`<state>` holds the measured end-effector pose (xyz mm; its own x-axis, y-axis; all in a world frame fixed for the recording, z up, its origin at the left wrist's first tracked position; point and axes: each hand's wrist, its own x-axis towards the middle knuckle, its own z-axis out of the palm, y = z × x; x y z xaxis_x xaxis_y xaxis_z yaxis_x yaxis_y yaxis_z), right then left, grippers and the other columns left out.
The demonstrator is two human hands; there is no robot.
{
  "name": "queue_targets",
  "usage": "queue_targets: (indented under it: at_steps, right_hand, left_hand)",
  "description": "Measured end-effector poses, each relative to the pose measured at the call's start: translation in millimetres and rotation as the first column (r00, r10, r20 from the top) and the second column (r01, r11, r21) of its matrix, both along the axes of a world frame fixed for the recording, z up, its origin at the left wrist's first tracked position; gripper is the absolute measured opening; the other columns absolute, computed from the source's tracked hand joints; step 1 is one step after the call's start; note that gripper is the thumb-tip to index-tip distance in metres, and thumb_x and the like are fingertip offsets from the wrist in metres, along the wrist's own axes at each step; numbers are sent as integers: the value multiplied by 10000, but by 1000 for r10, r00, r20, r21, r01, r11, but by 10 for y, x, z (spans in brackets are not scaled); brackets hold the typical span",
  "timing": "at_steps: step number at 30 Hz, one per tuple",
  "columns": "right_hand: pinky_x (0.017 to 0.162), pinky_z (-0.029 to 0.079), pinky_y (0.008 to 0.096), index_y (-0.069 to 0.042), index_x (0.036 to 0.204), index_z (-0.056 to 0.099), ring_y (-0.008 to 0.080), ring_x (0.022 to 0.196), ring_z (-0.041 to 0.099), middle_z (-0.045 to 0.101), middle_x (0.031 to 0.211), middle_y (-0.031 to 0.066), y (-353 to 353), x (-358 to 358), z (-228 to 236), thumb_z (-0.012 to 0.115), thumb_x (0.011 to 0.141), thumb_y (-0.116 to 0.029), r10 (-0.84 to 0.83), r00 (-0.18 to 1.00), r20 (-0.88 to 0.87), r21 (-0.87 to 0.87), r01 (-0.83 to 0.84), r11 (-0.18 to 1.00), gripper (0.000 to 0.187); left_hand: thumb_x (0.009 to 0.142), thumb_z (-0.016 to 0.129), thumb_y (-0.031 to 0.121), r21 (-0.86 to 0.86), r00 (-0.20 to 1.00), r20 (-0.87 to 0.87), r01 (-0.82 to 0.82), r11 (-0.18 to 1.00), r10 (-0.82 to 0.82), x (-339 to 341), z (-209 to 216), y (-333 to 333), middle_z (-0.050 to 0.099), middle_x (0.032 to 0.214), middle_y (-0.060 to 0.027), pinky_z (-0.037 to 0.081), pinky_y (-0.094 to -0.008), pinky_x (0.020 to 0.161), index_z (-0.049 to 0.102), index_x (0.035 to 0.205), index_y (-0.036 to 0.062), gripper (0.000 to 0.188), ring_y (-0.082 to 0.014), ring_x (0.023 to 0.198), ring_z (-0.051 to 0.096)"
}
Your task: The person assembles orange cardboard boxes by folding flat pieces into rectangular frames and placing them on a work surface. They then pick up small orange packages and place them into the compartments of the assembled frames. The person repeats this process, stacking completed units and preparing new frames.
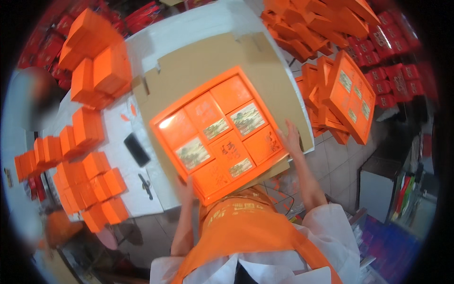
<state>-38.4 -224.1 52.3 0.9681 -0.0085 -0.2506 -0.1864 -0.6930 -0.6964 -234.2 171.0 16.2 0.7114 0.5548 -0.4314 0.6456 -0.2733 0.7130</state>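
Note:
A large square orange gift box [155, 133] lies tilted in front of me, without a lid. Several smaller orange boxes fill it, some bearing landscape pictures. My right hand [291, 137] grips its right side near the near corner, with the fingers along the outer wall. At the near left edge, my left hand [185, 187] holds the box from the side, its fingers partly hidden and slightly blurred. Beneath the box is a sheet of brown cardboard [201, 59] on the white-covered table [156, 40].
Small orange boxes [94, 182] stand in groups on the left, near a black phone [136, 149] and a dark cutter-like tool [145, 186]. Orange trays [350, 97] are stacked at the right, with red packages [395, 85] beyond. A blurred person [23, 109] is at far left.

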Motion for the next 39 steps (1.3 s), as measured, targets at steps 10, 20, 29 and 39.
queue_targets:
  at_steps: [10,20,29,39]
  right_hand:
    - [1044,228,336,-32,1357,276,228,1284,270,319,1371,143,-164,-201,54,556,816,-479,102,869,-484,468,159,869,755]
    - [947,363,336,-39,1370,251,210,1155,430,423,1283,129,-457,-815,519,641,782,-353,-236,863,-447,392,426,815,772]
    - [605,429,202,-24,1199,448,60,688,502,554,894,8,-3073,-1299,909,607,811,-222,-659,709,-253,459,687,563,463]
    - [712,447,255,-21,1188,452,104,798,528,559,950,31,-5899,-191,1154,563,854,-214,-688,719,-97,526,624,578,401]
  left_hand:
    - [887,498,150,-599,953,5,-240,764,303,-149,122,-220,498,1068,-103,425,-262,721,273,1326,-24,523,-133,776,478]
    - [842,519,50,-554,952,263,14,833,159,410,1032,-377,354,1319,-158,382,-319,923,189,1381,4,634,-225,1106,443]
    - [822,565,83,-453,908,302,404,795,-290,1545,1107,-3012,385,1296,-147,409,-302,890,243,1357,-20,633,-203,1086,461]
    - [839,528,68,-548,808,508,571,611,-299,2913,1238,-5889,368,1338,-116,356,-304,945,238,1379,57,613,-192,1166,415]
